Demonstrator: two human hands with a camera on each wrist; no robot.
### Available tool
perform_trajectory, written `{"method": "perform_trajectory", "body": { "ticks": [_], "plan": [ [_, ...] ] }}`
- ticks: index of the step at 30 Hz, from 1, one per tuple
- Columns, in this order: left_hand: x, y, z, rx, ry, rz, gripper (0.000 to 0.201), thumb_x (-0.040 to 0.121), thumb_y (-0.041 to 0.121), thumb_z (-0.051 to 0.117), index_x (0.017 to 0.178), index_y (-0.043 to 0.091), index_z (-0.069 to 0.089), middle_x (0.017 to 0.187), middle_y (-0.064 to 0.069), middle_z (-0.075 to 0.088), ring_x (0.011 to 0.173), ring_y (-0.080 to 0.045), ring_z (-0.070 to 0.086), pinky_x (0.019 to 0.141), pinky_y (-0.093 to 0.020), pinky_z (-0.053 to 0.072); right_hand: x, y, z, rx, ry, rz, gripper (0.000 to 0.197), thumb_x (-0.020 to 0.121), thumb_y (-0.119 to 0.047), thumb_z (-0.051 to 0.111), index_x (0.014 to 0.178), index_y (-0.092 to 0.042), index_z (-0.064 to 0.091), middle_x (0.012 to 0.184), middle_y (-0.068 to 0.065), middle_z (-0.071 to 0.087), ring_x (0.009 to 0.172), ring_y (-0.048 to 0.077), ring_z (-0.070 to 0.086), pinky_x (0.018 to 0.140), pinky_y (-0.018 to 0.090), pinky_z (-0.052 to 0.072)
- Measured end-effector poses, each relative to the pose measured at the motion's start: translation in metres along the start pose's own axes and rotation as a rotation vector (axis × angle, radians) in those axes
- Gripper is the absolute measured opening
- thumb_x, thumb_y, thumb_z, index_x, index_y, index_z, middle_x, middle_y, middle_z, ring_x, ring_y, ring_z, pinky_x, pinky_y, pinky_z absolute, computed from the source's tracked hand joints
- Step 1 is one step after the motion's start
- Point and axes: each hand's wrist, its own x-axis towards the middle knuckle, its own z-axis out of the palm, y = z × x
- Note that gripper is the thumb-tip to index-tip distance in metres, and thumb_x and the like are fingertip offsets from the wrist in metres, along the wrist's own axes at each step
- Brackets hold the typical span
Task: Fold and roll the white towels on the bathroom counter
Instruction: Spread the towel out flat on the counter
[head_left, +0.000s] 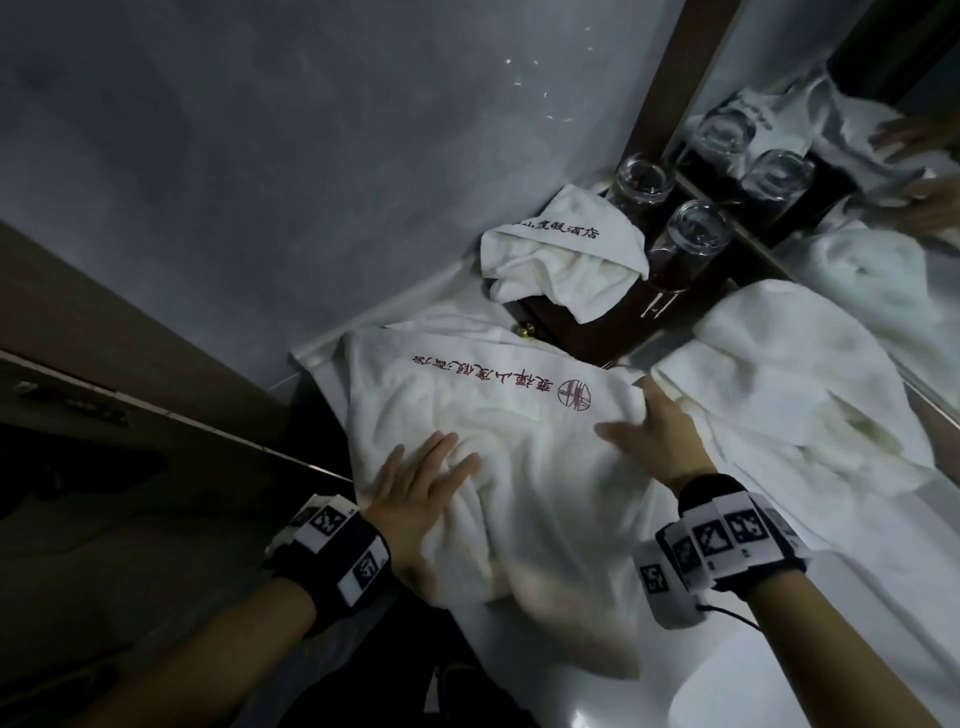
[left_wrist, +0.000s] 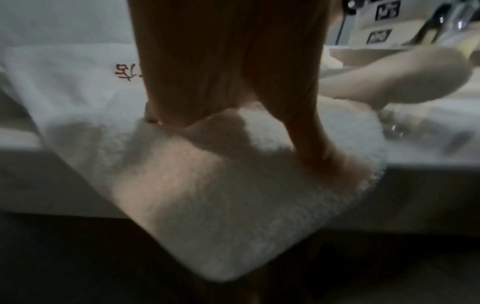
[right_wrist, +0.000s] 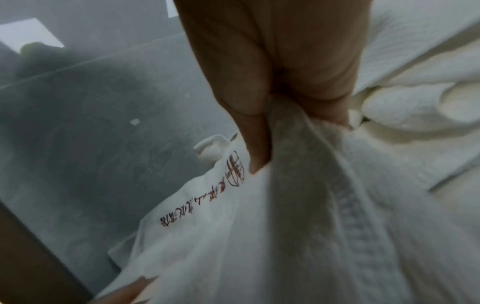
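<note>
Pinching the towel (right_wrist: 298, 205), the right hand (right_wrist: 285, 72) shows wrist-side only.

Both your hands rest on the towel (head_left: 498, 457).
Your left hand (head_left: 421, 499) lies flat, fingers straight, near its front edge; your right hand (head_left: 657, 434) pinches a fold beside its red logo.

Spread at frame centre: a towel (head_left: 498, 467) on the counter (head_left: 779, 649), near end hanging over the counter's edge. Upper right of it: a small towel (head_left: 561, 249) beside two glasses (head_left: 696, 234). Far right: a heaped towel (head_left: 810, 374).
</note>
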Motion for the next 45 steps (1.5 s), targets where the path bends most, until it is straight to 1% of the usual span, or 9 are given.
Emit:
{"method": "perform_trajectory", "body": {
  "ticks": [3,7,10,16,22,27,35,41,45],
  "plan": [
    [-0.005,-0.02,-0.012,0.125,-0.003,0.027,0.07,0.089,0.014,0.033,0.145,0.027,-0.007,0.139,0.012,0.045,0.127,-0.007,0.046,0.1,-0.029,0.045,0.002,0.006,-0.008,-0.038,0.169,-0.08,0.025,0.077,-0.009,0.069,0.099,-0.01,0.056,0.086,0.006,0.059,0.08,0.022,0.049,0.062,0.02,0.025],
    [0.0,-0.036,-0.03,-0.025,-0.151,0.161,0.095,0.077,-0.008,0.041,0.138,0.045,-0.009,0.155,0.01,-0.004,0.145,-0.014,-0.001,0.117,-0.028,0.009,-0.003,0.008,-0.011,0.069,0.206,-0.159,0.022,0.074,-0.005,0.069,0.077,-0.016,0.05,0.075,0.001,0.056,0.073,0.021,0.049,0.061,0.024,0.032],
    [0.017,-0.024,-0.045,-0.414,0.056,0.023,0.07,0.076,-0.014,0.042,0.137,0.022,0.041,0.152,-0.001,0.028,0.141,-0.015,0.025,0.114,-0.025,0.021,-0.021,-0.004,-0.006,0.287,0.123,-0.325,0.027,0.073,0.001,0.072,0.074,-0.02,0.055,0.082,-0.004,0.057,0.078,0.008,0.052,0.07,0.006,0.039],
    [0.04,0.024,-0.097,-0.813,0.335,0.189,0.063,0.067,0.008,0.077,0.124,0.009,0.048,0.127,-0.005,0.044,0.12,-0.017,0.042,0.099,-0.018,0.034,-0.058,-0.034,0.013,0.341,-0.255,-0.526,0.02,0.069,-0.02,0.079,0.078,-0.018,0.061,0.092,-0.002,0.06,0.098,0.004,0.055,0.085,0.013,0.039],
    [0.034,0.048,-0.105,-0.575,0.406,0.239,0.031,0.076,0.009,0.069,0.105,0.005,0.057,0.106,-0.008,0.056,0.092,-0.024,0.058,0.076,-0.045,0.052,-0.05,-0.037,0.012,0.621,-0.223,0.143,0.043,0.094,-0.048,0.039,0.099,-0.011,0.06,0.085,0.009,0.069,0.07,0.013,0.064,0.066,0.026,0.052],
    [0.023,0.058,-0.1,-0.482,0.53,0.433,0.017,0.079,0.003,0.066,0.096,0.005,0.064,0.114,-0.002,0.04,0.096,-0.018,0.051,0.069,-0.03,0.054,-0.038,-0.036,0.015,0.752,-0.493,0.278,0.053,0.095,-0.044,0.043,0.112,0.003,0.06,0.087,0.018,0.068,0.066,0.018,0.064,0.062,0.024,0.052],
    [0.019,0.05,-0.098,-0.787,0.387,0.42,0.011,0.085,0.007,0.062,0.092,0.002,0.068,0.088,-0.011,0.065,0.082,-0.012,0.058,0.079,-0.02,0.046,-0.039,-0.052,0.015,0.794,-0.416,0.113,0.019,0.084,0.01,0.051,0.103,0.013,0.055,0.081,0.022,0.057,0.072,0.026,0.059,0.061,0.028,0.051],
    [0.011,0.033,-0.101,-1.05,0.498,0.086,0.008,0.088,0.014,0.056,0.081,0.012,0.059,0.064,0.017,0.05,0.063,0.005,0.046,0.063,-0.004,0.035,-0.027,-0.033,0.011,0.926,-0.147,0.28,0.043,0.093,-0.044,0.048,0.109,-0.006,0.059,0.088,0.02,0.053,0.083,0.03,0.052,0.077,0.035,0.043],
    [0.012,0.025,-0.11,-1.033,0.58,0.01,0.011,0.09,0.012,0.056,0.087,0.022,0.059,0.073,0.024,0.056,0.072,0.016,0.053,0.069,0.001,0.037,-0.034,-0.028,0.013,0.666,0.123,-0.13,0.04,0.091,-0.006,0.052,0.127,-0.019,0.04,0.119,-0.002,0.048,0.11,0.011,0.047,0.091,0.025,0.042]
  ]
}}
